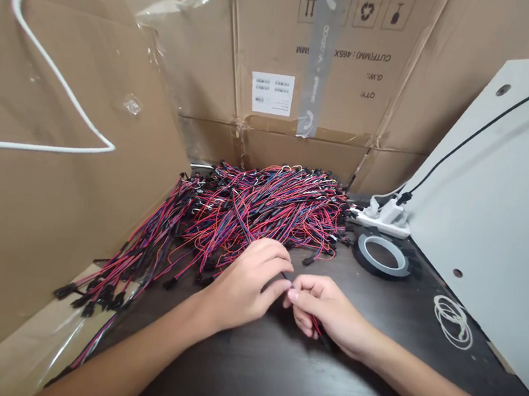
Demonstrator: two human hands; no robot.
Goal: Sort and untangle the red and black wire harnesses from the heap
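Both hands, left hand [246,283] and right hand [325,310], pinch one thin wire [318,328]; light, floppy, best gripped near its plug.

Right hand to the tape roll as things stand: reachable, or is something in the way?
Probably yes. The right hand sits just short of the tape roll, with bare dark table between them. But its fingers already pinch a wire together with the left hand.

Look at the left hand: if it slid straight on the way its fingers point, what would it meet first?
The left hand points rightward, fingertips already meeting the right hand over the dark table. So it would press into the right hand's fingertips and the thin red wire pinched there. Depth looks matched, though one view cannot confirm it.
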